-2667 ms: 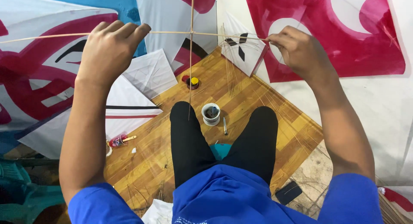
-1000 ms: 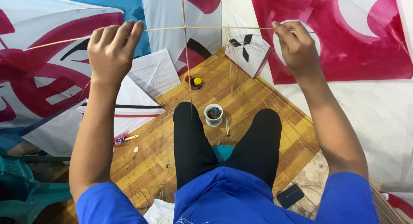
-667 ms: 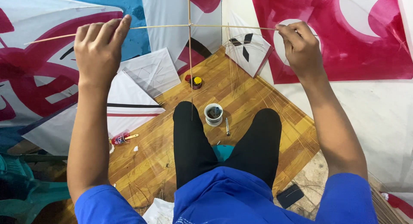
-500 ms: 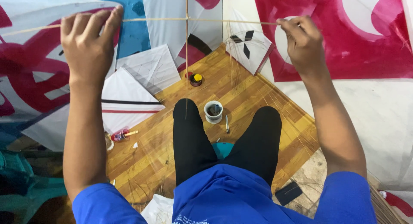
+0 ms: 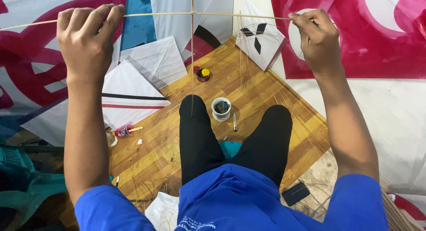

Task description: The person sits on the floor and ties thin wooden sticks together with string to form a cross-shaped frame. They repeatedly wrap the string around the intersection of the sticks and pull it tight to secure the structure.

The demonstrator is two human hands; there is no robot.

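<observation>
wooden flooring (image 5: 248,93) fills the middle of the view, ringed by large painted sheets in pink, white and blue whose edges run out of frame at 9, 12 and 3 o'clock. held up in front of the camera is a thin bamboo cross-stick (image 5: 155,14), running level across the top; its left end passes out of frame at 9 o'clock. the left hand (image 5: 86,42) is at 10 o'clock, fingers curled over the stick in a closed grip, so the stretch under them is hidden. the right hand (image 5: 317,38) is at 1 o'clock, thumb and fingertips pinched narrowly on the stick's other end; whether the stick goes beyond the pinch cannot be made out. an upright stick (image 5: 191,58) crosses it at 12 o'clock, its top cut off by the frame and its lower tip hanging above the left knee. on the floor below sit a small white cup (image 5: 220,109) between the knees, a pen (image 5: 234,122) just beside it, a yellow-capped jar (image 5: 203,74) further up, and small white kites (image 5: 153,62) at 10 o'clock. a dark phone (image 5: 295,193) lies at 5 o'clock, partly hidden by the blue shirt.
</observation>
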